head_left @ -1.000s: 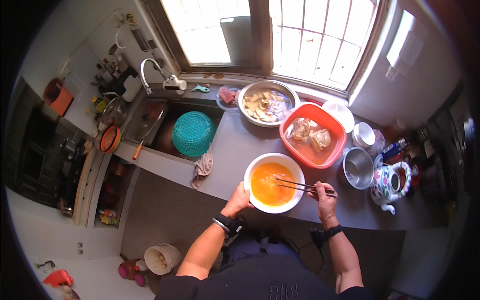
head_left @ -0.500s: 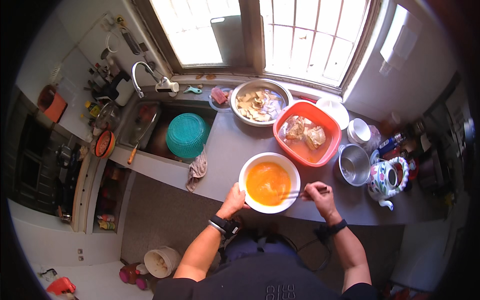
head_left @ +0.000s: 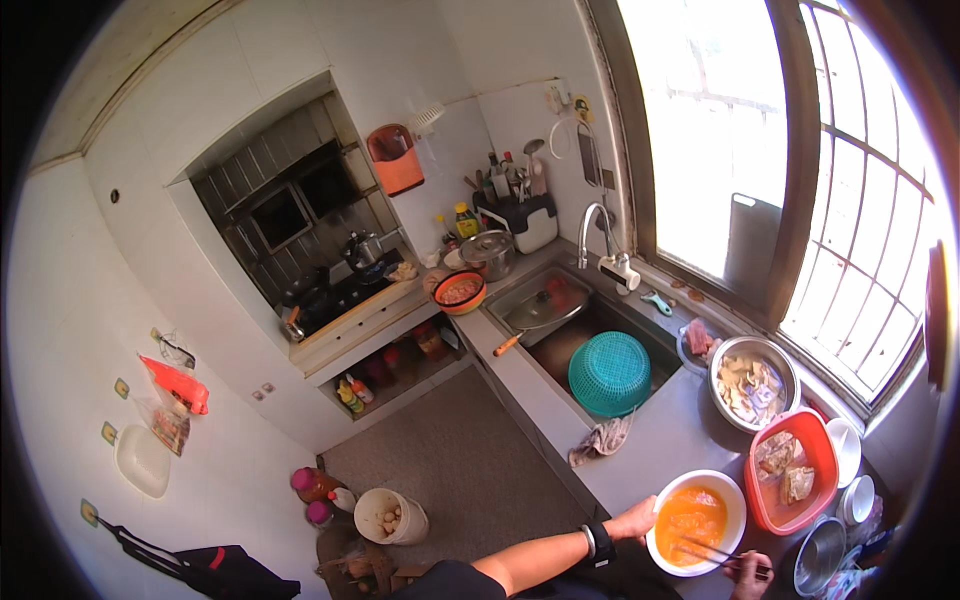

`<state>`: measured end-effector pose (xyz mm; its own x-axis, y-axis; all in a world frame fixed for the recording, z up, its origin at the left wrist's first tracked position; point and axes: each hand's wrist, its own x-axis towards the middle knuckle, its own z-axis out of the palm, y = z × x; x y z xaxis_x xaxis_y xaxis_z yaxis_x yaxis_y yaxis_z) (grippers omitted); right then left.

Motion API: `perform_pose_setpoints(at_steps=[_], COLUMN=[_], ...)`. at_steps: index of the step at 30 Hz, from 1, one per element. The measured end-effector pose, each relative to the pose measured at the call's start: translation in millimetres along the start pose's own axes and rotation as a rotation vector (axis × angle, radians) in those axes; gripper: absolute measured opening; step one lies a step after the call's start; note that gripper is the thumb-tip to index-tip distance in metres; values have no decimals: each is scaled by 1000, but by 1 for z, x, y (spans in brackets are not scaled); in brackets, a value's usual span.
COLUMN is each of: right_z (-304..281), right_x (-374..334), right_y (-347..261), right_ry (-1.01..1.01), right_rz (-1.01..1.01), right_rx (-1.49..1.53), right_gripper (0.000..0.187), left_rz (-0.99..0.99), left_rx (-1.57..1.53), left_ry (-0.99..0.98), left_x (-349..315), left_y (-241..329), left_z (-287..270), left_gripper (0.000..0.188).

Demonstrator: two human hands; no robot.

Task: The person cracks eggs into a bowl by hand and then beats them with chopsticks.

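Note:
A white bowl (head_left: pixel 738 512) of beaten egg (head_left: pixel 690 512) stands on the counter near its front edge. My left hand (head_left: pixel 634 519) grips the bowl's left rim. My right hand (head_left: pixel 750 576), partly cut by the lower edge of the picture, is closed on a pair of chopsticks (head_left: pixel 708 550) whose tips dip into the egg. Just behind the bowl sits a red plastic basin (head_left: pixel 833 470) with pieces of meat in cloudy liquid. Farther back, a steel bowl (head_left: pixel 790 375) holds pale cut pieces in water.
An upturned teal colander (head_left: pixel 610 374) and a pan lid or pan with a wooden handle (head_left: pixel 507 345) lie in the sink. A rag (head_left: pixel 603 438) hangs over the counter edge. At right stand a steel pot (head_left: pixel 820 556) and white bowls (head_left: pixel 857 500). A white bucket (head_left: pixel 411 512) stands on the floor.
The view has swung left toward the stove and wall, so the bowl and hands appear lower right. Both hands keep their hold, and the chopsticks have shifted within the egg.

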<state>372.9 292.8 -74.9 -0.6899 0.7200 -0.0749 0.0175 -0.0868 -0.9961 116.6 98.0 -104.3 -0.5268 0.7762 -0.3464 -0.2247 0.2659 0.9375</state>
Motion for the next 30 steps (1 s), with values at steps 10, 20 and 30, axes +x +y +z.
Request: perform_pose_setpoints(at_steps=[10, 20, 30], right_z=[-20, 4, 10], right_x=[19, 14, 7], right_y=[33, 11, 8], right_ry=[94, 129, 82], right_rz=[83, 30, 44], right_rx=[111, 2, -62], right_gripper=[12, 19, 21], left_rz=[33, -16, 35], left_rx=[-37, 0, -16], left_ry=[-104, -101, -58], left_x=[8, 7, 10], left_y=[2, 4, -9], left_z=[6, 0, 7], left_gripper=[31, 37, 33])
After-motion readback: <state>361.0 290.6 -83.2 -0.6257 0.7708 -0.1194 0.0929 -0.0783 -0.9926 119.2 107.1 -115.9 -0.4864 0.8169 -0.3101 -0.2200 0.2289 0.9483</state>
